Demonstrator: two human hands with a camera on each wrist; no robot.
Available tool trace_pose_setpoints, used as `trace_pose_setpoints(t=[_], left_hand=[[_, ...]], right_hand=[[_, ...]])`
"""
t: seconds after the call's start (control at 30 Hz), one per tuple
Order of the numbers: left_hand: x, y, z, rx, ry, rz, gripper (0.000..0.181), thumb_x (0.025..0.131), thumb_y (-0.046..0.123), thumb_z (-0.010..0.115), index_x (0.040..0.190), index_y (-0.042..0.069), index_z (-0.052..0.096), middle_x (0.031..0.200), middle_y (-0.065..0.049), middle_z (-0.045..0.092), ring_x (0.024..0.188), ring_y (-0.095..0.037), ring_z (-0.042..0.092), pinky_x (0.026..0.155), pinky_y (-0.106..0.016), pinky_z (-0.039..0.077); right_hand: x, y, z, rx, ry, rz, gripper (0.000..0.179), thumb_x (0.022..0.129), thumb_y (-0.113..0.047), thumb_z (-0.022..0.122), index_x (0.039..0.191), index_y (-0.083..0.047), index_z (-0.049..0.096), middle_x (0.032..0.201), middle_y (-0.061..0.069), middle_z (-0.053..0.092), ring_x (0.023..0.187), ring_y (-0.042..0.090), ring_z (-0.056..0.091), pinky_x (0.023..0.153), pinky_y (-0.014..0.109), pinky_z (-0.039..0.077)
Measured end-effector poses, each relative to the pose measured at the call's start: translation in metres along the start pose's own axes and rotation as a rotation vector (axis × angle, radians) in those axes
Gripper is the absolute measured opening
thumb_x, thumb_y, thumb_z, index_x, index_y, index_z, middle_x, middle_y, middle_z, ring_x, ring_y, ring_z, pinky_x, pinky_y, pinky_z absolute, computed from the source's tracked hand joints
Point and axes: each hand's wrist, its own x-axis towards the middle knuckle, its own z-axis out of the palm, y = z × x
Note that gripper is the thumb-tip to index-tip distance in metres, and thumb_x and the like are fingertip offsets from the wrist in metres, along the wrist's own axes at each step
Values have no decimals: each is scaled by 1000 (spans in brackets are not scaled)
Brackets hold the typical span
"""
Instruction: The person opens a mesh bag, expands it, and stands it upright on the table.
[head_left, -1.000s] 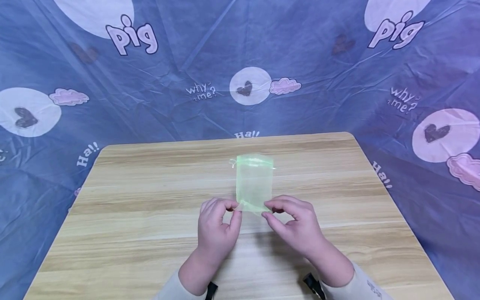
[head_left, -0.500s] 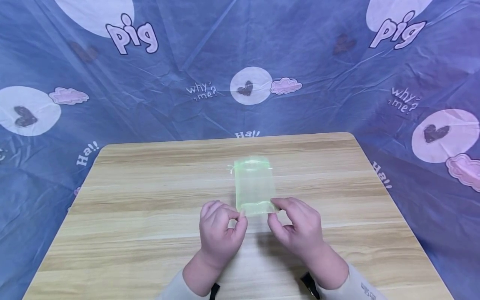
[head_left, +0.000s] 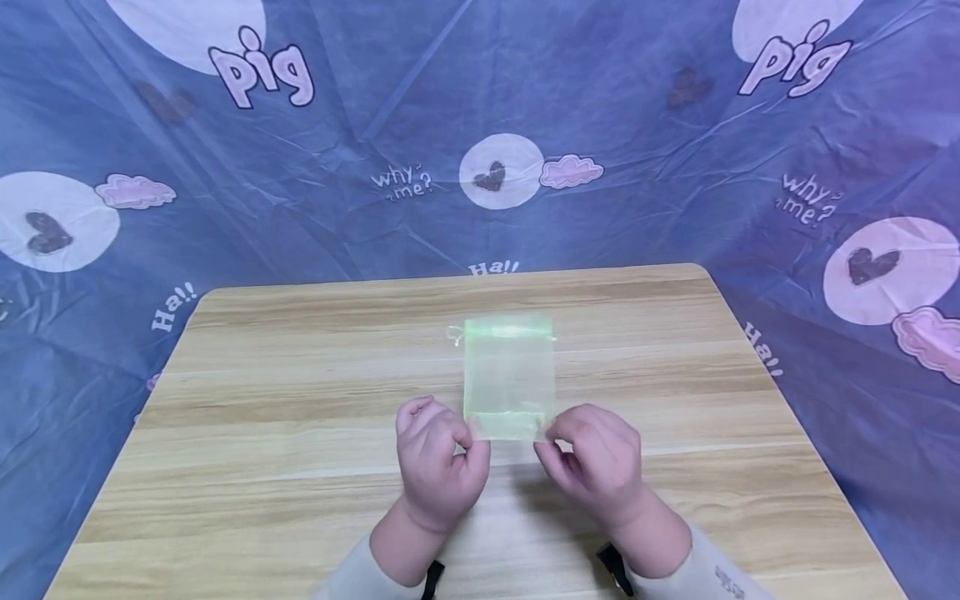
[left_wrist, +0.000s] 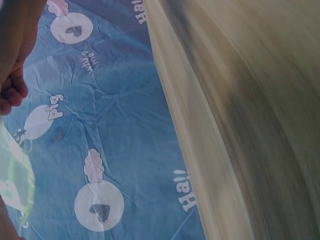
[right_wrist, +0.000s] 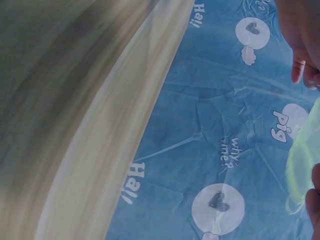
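Note:
A sheer light-green drawstring pouch (head_left: 508, 375) is held flat above the table, its near edge toward the person. At its near left corner the left hand (head_left: 438, 458) pinches it between thumb and forefinger. The right hand (head_left: 596, 458) pinches the near right corner the same way. A pale drawstring loop (head_left: 455, 335) sticks out at the far left of the pouch. In the left wrist view only part of the pouch (left_wrist: 15, 175) shows at the left edge. The right wrist view catches its green edge (right_wrist: 300, 165) at the right.
The pouch is over a wood-grain table (head_left: 300, 400) with rounded far corners. A blue printed cloth (head_left: 390, 100) hangs behind the table and along both sides.
The pouch has come slightly nearer the person and lies flatter and squarer. Its near edge, folded unevenly before, is now straight between the hands. The right hand's pinch has tightened at the corner.

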Motion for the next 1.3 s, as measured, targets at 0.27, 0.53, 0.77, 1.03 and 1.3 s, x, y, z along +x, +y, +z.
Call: trace_pose_setpoints(t=[0.27, 0.53, 0.77, 1.03, 1.3], left_hand=[[4, 4, 3, -45, 62, -8, 18, 60, 6, 58, 72, 6, 44, 60, 5, 42, 52, -12, 40, 78, -40, 39], [3, 2, 2, -39, 40, -8, 4, 74, 2, 62, 75, 3, 58, 63, 0, 57, 53, -12, 48, 84, -41, 43], [4, 0, 4, -56, 90, 32, 7, 71, -5, 60, 74, 1, 58, 65, -3, 63, 53, -14, 52, 92, -38, 44], [5, 3, 4, -82, 102, 1, 27, 89, -1, 66, 69, 5, 50, 58, 2, 46, 50, -10, 42, 82, -41, 41], [3, 0, 1, -85, 47, -78, 25, 100, 9, 66, 78, 2, 57, 61, 0, 50, 52, -14, 44, 79, -41, 39]], right_hand=[[8, -1, 5, 2, 127, -73, 16, 92, -1, 62, 76, 2, 58, 58, 4, 53, 45, 14, 45, 39, 23, 39], [6, 1, 4, -8, 133, -69, 20, 94, -9, 65, 80, 4, 59, 61, 7, 56, 45, 17, 48, 39, 27, 43], [3, -1, 0, -50, 41, 71, 26, 94, -15, 65, 83, 8, 67, 67, 11, 64, 48, 21, 55, 41, 33, 48], [9, -2, 3, -64, 55, 64, 23, 96, -5, 59, 77, 6, 66, 64, 10, 63, 48, 22, 57, 42, 33, 50], [8, -3, 5, -73, 83, 55, 19, 90, -3, 58, 73, 4, 64, 60, 6, 59, 46, 19, 52, 41, 33, 48]])
